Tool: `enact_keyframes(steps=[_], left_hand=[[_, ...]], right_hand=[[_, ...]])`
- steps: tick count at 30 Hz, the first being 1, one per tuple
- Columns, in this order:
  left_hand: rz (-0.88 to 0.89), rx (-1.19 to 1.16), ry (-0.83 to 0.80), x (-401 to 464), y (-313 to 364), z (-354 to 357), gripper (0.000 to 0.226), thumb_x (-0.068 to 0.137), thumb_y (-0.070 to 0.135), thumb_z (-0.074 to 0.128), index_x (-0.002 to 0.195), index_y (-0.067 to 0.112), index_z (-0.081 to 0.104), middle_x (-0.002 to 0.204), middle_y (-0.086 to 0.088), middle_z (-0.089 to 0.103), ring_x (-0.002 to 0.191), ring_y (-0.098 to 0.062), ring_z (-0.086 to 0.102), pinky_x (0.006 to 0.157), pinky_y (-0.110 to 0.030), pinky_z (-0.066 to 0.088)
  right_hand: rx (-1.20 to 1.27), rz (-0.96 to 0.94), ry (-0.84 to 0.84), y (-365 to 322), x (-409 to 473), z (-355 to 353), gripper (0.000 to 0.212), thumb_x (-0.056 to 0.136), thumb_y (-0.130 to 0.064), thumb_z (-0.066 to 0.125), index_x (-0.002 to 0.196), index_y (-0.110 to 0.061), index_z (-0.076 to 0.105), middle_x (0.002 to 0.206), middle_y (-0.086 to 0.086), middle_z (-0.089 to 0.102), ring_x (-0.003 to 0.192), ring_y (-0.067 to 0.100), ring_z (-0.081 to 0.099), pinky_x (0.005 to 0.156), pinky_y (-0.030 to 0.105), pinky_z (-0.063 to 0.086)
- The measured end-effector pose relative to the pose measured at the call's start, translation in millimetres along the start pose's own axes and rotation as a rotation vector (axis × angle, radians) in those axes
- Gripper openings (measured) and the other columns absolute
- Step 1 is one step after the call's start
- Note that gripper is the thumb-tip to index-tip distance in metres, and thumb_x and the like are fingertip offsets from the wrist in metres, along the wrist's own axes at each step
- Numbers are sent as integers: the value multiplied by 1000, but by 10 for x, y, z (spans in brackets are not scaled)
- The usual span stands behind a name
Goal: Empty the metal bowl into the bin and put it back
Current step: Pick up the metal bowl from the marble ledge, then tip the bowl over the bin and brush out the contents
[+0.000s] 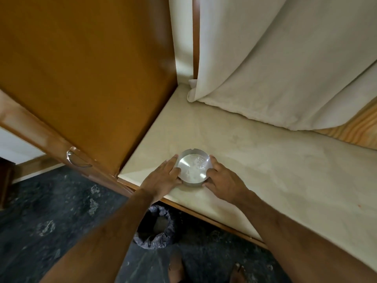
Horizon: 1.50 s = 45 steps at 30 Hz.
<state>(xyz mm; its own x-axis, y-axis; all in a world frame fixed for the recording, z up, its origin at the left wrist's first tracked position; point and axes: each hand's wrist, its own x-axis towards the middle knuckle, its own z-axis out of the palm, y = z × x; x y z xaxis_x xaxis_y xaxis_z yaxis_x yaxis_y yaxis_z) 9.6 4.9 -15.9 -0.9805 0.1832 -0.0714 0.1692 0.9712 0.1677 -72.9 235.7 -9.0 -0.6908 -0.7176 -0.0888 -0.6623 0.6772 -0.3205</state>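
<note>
On smooth counter (pixel 255 160), round metal bowl (pixel 192 167)

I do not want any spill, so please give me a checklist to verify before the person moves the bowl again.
1. Both hands on bowl: left hand and right hand touch the sides of the metal bowl: ok.
2. Bowl flat on the counter: ok.
3. Bowl emptied: whitish traces inside, cannot tell.
4. Bin within reach, on the floor below the counter edge: ok.
5. Bin open at the top: ok.
6. Curtain apart from the bowl: ok.
</note>
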Motion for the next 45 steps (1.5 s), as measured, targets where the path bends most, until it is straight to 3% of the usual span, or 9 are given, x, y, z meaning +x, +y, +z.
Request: enact_keyframes(steps=[5,13,17,20,24,30,36,41,45], left_hand=[[-132,-49,109,-440,-52,-333,45,81,14,77,117,-2,53,148,-34,39,128,-46,50,102,-48,42],[-409,-40,276,-1721,-291,-47,63,77,7,80,130,-2,47,143,-28,49,133,-43,45,110,-49,27],[-421,-51,198,-2162,-599,732,54,71,7,85,117,-2,59,141,-28,50,133,-41,47,112,-54,29],[-397,-88,159,-2258,-801,1477,49,80,16,78,122,-1,59,142,-25,51,132,-39,49,114,-52,31],[-346,-167,84,-2186,-1079,2507,46,95,28,56,131,0,50,139,-27,54,127,-41,53,114,-46,27],[-480,-461,-57,-2100,-1228,3370,78,88,10,68,152,7,24,153,-22,39,136,-38,44,106,-51,45],[-718,-984,131,-1853,-1393,3796,41,97,20,58,136,20,44,128,0,55,110,-10,56,82,-5,43],[-1040,-1271,325,-1388,-1593,4199,26,97,42,50,109,22,61,102,-1,64,95,-16,61,84,-37,51],[-1300,-1343,264,-1156,-1629,4357,52,92,66,40,92,19,61,102,-14,67,96,-31,65,88,-51,55]], right_hand=[[13,-211,86,-409,67,-166,39,71,-25,86,95,1,70,128,34,57,91,42,70,69,40,60],[162,-385,41,-1362,-77,420,36,77,-26,82,86,0,57,141,38,44,82,42,69,60,42,59],[216,-368,15,-1542,-117,1301,35,81,-32,78,88,-4,58,146,31,43,101,40,66,73,42,61],[192,-306,-55,-1435,-127,2054,30,79,-31,79,90,-10,61,149,23,44,107,34,67,78,36,62],[154,-162,-162,-1232,65,3153,21,74,-14,74,82,-11,54,143,24,50,70,40,71,50,38,58],[115,-10,-265,-1042,292,3961,25,88,-8,63,110,-1,53,160,17,27,107,46,62,77,43,53],[539,250,-302,-966,700,4417,51,86,-23,72,130,-12,50,121,18,67,107,33,66,89,46,55],[810,528,-516,-886,1109,4810,47,92,-23,65,135,-15,48,131,15,59,112,33,62,84,47,60],[934,750,-634,-813,1209,4909,53,95,-25,63,139,-4,43,129,18,57,89,26,69,68,34,62]])
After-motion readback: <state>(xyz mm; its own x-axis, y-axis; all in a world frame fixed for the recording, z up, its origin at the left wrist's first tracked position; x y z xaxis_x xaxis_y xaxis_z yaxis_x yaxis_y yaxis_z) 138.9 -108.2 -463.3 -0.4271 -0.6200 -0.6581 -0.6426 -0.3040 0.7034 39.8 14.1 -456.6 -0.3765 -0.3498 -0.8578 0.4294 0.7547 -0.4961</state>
